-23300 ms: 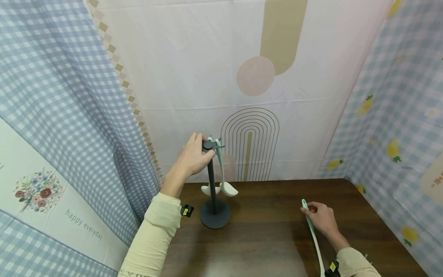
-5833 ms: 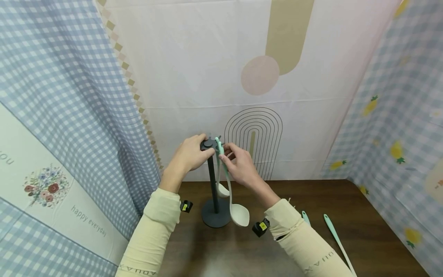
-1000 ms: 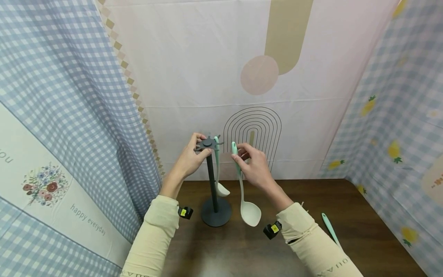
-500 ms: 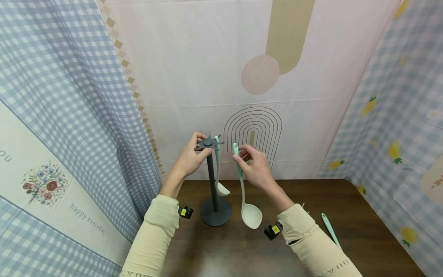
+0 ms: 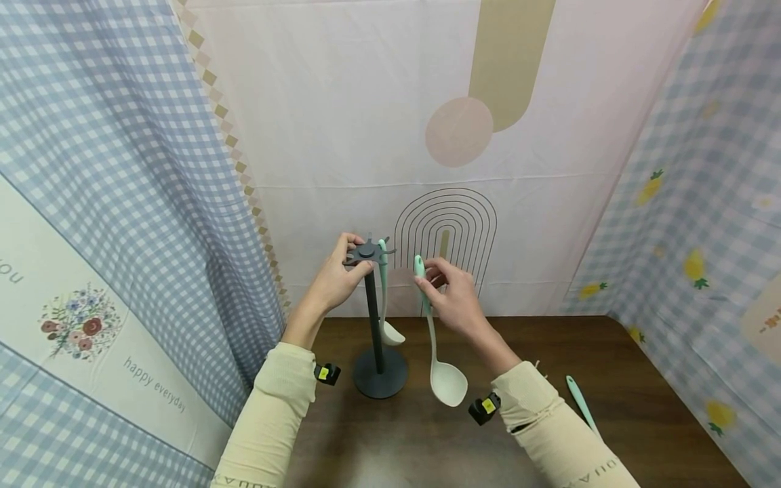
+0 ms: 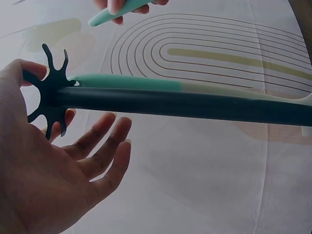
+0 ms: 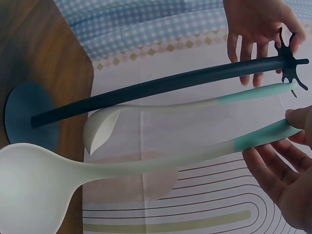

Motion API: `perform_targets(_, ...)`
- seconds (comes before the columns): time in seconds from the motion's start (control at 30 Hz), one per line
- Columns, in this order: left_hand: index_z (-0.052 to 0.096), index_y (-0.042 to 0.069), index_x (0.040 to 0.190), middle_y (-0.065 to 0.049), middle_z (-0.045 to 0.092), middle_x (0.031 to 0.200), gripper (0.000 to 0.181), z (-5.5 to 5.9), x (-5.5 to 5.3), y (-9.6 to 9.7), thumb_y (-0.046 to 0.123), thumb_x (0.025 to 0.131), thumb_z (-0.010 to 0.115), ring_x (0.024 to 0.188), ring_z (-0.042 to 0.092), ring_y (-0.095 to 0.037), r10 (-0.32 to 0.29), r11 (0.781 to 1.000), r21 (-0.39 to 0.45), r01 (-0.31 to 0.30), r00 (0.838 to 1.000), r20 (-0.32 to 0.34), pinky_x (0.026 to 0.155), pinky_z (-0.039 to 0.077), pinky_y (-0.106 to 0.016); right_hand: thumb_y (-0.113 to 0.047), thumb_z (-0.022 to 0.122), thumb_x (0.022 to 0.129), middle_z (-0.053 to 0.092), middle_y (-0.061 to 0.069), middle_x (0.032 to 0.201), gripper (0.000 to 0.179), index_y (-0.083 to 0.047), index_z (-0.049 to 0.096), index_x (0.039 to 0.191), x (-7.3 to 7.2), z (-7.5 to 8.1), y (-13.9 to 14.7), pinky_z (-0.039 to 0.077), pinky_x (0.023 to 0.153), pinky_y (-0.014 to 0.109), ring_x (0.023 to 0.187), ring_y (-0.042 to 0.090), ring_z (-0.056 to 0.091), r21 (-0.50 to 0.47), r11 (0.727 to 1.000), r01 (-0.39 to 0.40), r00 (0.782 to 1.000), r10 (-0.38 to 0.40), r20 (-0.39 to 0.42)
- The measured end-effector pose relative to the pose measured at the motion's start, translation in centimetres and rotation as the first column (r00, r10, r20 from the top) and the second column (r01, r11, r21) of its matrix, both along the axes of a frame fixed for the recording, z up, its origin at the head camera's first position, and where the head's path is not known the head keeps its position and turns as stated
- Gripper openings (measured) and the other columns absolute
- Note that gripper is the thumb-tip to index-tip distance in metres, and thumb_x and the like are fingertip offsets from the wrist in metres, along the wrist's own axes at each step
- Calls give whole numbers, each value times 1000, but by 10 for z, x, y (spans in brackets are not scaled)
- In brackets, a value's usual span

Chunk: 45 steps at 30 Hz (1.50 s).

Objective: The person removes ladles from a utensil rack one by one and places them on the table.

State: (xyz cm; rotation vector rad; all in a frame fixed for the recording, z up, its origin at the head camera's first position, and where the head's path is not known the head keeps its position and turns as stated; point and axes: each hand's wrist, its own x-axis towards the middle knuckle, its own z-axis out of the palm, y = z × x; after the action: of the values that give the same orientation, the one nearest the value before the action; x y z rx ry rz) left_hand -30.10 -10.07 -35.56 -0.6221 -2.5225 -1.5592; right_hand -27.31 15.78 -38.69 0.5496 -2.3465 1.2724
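My left hand (image 5: 343,276) pinches the hooked top (image 6: 48,95) of a dark utensil stand (image 5: 374,318) between thumb and forefinger; its other fingers are spread loosely below. A ladle (image 5: 384,291) with a mint handle and a cream bowl hangs from one hook, bowl close to the post. To the right of the stand, my right hand (image 5: 450,291) grips a second ladle (image 5: 447,383) near the top of its mint handle. This ladle is apart from the hooks, its cream bowl (image 7: 34,187) hanging down above the table.
On the brown table (image 5: 390,440), a mint-handled utensil (image 5: 582,403) lies at the right, partly hidden by my right sleeve. The stand's round base (image 5: 380,375) rests on the table. Patterned cloth (image 5: 342,135) hangs behind and at both sides.
The ladle in my right hand was at the hooks several seconds ago; it is now off them. Over the last second it drifts slightly right and down. My left hand stays at the stand's top.
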Motion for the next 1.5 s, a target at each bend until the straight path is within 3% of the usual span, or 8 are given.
perform_targets(1.5, 42, 17, 140, -18, 45, 142, 44, 0, 1, 1, 30, 102, 59, 125, 59, -41, 8, 1000, 3, -8, 1000, -6, 93, 50, -55, -22, 76, 100, 69, 6, 90, 20, -10, 73, 116, -4, -22, 28, 55, 61, 34, 77, 21, 66, 20, 997, 79, 996, -80, 44)
